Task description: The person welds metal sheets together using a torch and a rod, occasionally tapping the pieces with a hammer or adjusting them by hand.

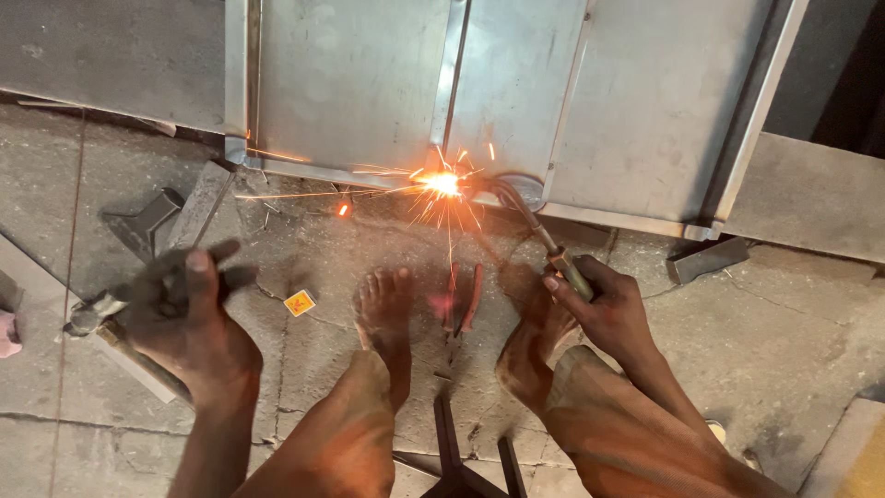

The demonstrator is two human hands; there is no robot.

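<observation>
My right hand [604,304] grips a welding torch [558,258] whose neck curves up to a bright arc with flying sparks [442,184] at the lower edge of a large sheet-metal frame [369,83]. My left hand [189,318] is raised and blurred, closed around a small hammer [92,312] with its head pointing left. My two bare feet [387,309] rest on the concrete floor just below the weld. The torch tip is hidden in the glare.
Red-handled pliers [464,297] lie between my feet. A small orange box [300,302] sits on the floor. Metal angle offcuts [147,217] lie left, another offcut [705,258] right. A dark stool leg [452,452] stands at bottom centre.
</observation>
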